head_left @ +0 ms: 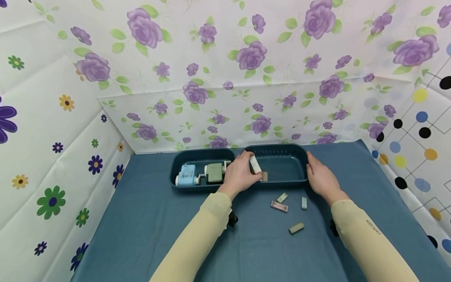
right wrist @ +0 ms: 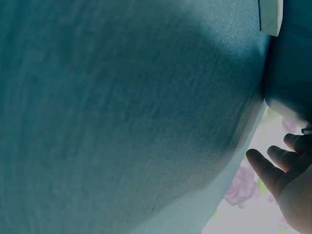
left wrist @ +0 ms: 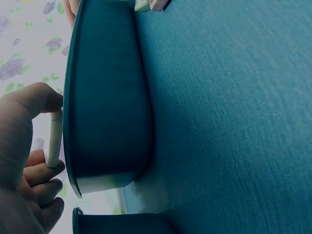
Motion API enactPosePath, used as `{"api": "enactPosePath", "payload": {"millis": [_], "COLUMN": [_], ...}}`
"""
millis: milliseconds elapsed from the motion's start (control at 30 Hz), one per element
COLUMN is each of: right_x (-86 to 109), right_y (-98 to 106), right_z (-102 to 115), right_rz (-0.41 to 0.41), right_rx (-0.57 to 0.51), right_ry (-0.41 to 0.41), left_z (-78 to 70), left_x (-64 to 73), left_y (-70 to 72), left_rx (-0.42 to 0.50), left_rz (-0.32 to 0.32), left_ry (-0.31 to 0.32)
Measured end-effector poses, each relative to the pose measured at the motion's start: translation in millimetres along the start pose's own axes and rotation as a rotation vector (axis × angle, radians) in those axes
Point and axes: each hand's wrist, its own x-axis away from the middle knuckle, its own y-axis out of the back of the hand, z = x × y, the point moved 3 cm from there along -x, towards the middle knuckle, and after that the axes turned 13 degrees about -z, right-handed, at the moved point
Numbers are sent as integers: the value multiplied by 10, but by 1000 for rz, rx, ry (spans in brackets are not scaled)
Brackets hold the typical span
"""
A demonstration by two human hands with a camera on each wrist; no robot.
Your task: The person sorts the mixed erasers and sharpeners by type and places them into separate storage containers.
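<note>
My left hand (head_left: 241,172) is over the left part of the right-hand dark teal tray (head_left: 285,166). Between thumb and fingers it pinches a white, eraser-like block (head_left: 255,164); the left wrist view shows this block (left wrist: 55,139) edge-on beside the tray wall. A small tan block (head_left: 265,176) lies inside that tray, near my left thumb. My right hand (head_left: 321,178) rests against the tray's right end with its fingers extended. In the right wrist view, the right hand's fingers (right wrist: 265,168) look straight and spread.
Left of it, a second teal tray (head_left: 197,151) contains a light blue device (head_left: 188,175) and a green device (head_left: 214,172) with knobs. On the blue cloth lie a pink block (head_left: 279,206), a pale green block (head_left: 282,197), a grey-green block (head_left: 304,203) and an olive block (head_left: 296,228).
</note>
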Motion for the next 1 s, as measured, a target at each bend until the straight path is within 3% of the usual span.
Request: {"api": "enactPosePath", "payload": {"millis": [367,633,867,1000], "right_x": [13,8,21,11], "right_y": [10,-3,16,18], "right_z": [-13,-2,4,1], "right_rz": [-10,-7,9,3], "right_rx": [9,4,6,2], "right_ry": [1,-3,-4,-4], "left_z": [-36,-125,-238,-313], "left_x": [-75,-177,-234,-268], "left_y": [-33,-102,-201,-292], "left_rx": [-59,-75,-95,-98], "left_rz": [37,109,155,211], "left_ry": [-14,-11,-44,-70]}}
